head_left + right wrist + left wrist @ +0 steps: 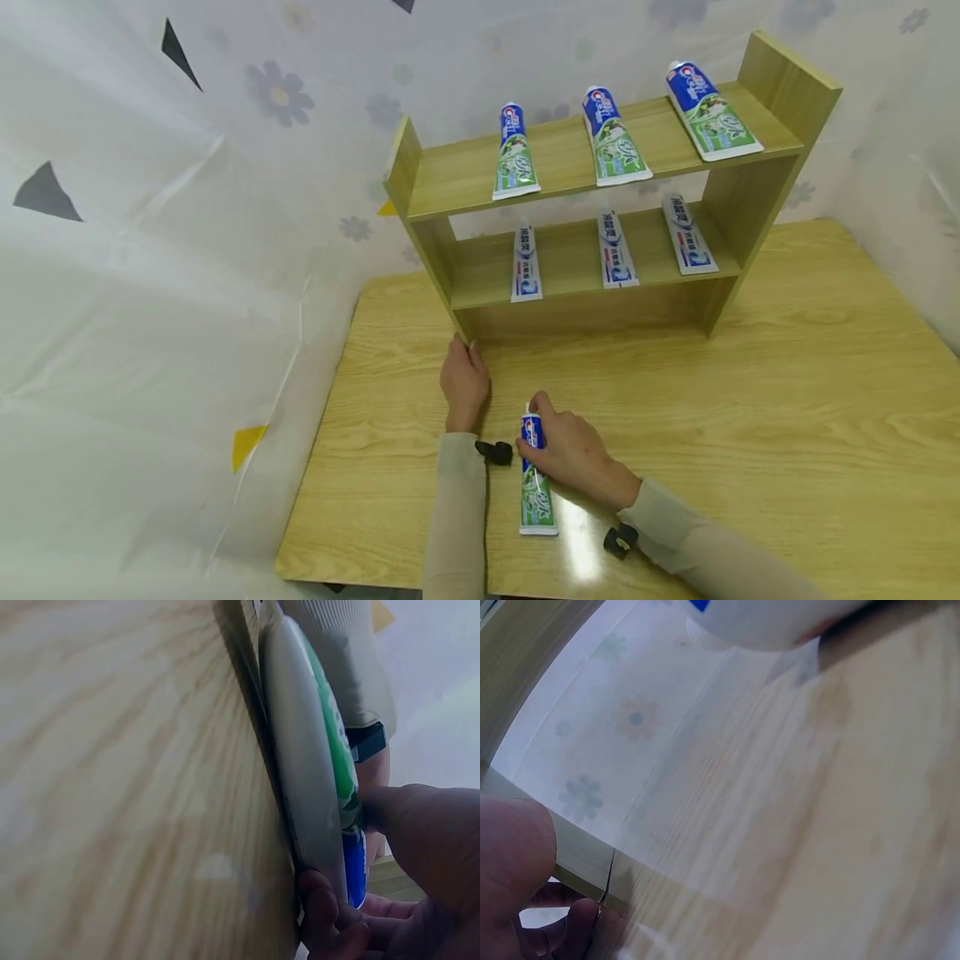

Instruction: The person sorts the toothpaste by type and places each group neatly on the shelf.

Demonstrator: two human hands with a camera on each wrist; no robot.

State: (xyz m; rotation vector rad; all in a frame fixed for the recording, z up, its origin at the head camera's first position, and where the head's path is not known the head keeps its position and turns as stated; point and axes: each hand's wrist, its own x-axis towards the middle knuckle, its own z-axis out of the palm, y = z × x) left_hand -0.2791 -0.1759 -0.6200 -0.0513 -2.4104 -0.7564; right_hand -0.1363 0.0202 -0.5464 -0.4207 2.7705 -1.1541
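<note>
A blue-and-green toothpaste tube (pixel 537 502) lies on the table, its white cap pointing at the shelf. My right hand (pixel 576 450) grips it near the cap end. In the right wrist view the thumb presses on the printed face of the tube (pixel 300 735), while curled fingertips (pixel 318 898) hold its lower edge. At the front left foot of the two-tier wooden shelf (pixel 585 321), my left hand (pixel 465 385) holds the side panel's lower end. The left wrist view has the thumb and curled fingers around that board (pixel 583 859); part of the grasp is cut off.
Three blue-and-green tubes, among them the middle one (pixel 615 142), lie on the upper tier. Three whitish tubes, including the left one (pixel 527 265), lie on the lower tier. The wooden table (pixel 825 433) meets a flower-printed sheet (pixel 187 333) at its left and back.
</note>
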